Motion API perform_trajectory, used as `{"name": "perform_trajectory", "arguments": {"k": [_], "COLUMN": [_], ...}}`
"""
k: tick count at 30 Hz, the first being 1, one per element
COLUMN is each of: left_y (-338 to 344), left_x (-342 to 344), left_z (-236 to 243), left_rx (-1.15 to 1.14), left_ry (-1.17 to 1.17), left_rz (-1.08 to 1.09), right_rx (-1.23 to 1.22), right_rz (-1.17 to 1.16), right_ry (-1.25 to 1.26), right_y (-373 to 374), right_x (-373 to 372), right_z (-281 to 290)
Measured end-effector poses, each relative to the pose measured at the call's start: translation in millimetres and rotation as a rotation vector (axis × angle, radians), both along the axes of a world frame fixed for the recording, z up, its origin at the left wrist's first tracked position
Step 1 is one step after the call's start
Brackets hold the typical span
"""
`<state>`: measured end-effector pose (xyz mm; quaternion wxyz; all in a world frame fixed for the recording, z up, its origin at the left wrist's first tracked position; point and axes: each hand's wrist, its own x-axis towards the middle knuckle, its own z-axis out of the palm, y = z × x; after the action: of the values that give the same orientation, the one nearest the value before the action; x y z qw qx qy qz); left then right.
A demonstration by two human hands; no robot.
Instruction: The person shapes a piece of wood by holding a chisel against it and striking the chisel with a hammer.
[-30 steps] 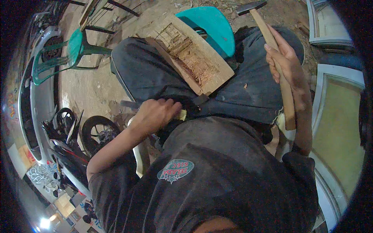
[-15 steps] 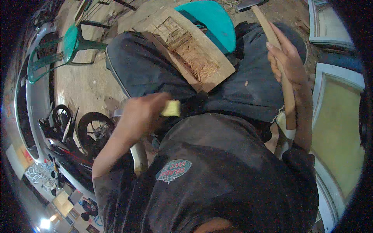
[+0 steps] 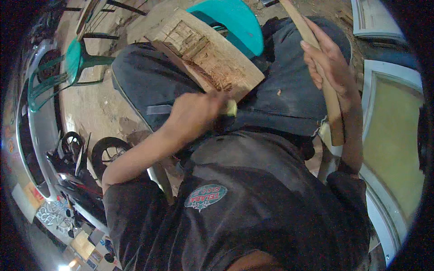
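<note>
A thick wooden board (image 3: 246,83) with a rough recess cut into its face lies slanted between my thighs. My left hand (image 3: 194,115), blurred by motion, is closed round a chisel (image 3: 231,108) with a yellow handle. Its flat blade sticks out on the left, over my left thigh, and my knuckles are at the board's near end. My right hand (image 3: 327,61) grips a long wooden-handled tool (image 3: 333,104), held upright above my right thigh. Its metal head is mostly cut off by the top edge, so hammer or hatchet I cannot tell.
A teal stool seat (image 3: 244,27) stands beyond the board. At the left are a green plastic chair (image 3: 72,63) and a parked motorbike (image 3: 74,176). White-framed panels (image 3: 393,135) lean at the right. Wood chips lie in the recess.
My left hand has moved right and forward with the chisel, up to the board's near end. The right-hand tool has shifted slightly up and left in view, along with the whole scene.
</note>
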<state>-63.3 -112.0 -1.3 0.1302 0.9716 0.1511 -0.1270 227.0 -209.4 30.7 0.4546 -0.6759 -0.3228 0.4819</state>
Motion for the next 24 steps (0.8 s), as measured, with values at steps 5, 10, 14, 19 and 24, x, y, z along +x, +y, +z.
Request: {"name": "perform_trajectory", "arguments": {"k": [5, 10, 14, 19, 24], "left_y": [32.6, 8.6, -18.1, -25.6, -24.7], "left_x": [18.3, 51.7, 96.6, 117.2, 121.8], "left_z": [32.8, 25.7, -6.5, -18.7, -27.8], "left_rx": [0.153, -0.136, -0.228, -0.257, -0.343], "left_ry": [-0.222, -0.264, -0.196, -0.109, -0.139], "left_rz": [0.232, 0.074, -0.055, 0.008, -0.11], "right_rx": [0.02, 0.036, 0.119, 0.052, 0.041], "right_rz": [0.013, 0.003, -0.015, -0.052, -0.04], "right_ry": [-0.023, 0.056, 0.136, 0.082, 0.133], "right_y": [0.7, 3.5, -4.4, -2.8, 1.8], "right_x": [-2.1, 6.2, 32.3, 28.1, 24.3], "right_z": [3.5, -1.6, -22.9, -18.6, -14.5]}}
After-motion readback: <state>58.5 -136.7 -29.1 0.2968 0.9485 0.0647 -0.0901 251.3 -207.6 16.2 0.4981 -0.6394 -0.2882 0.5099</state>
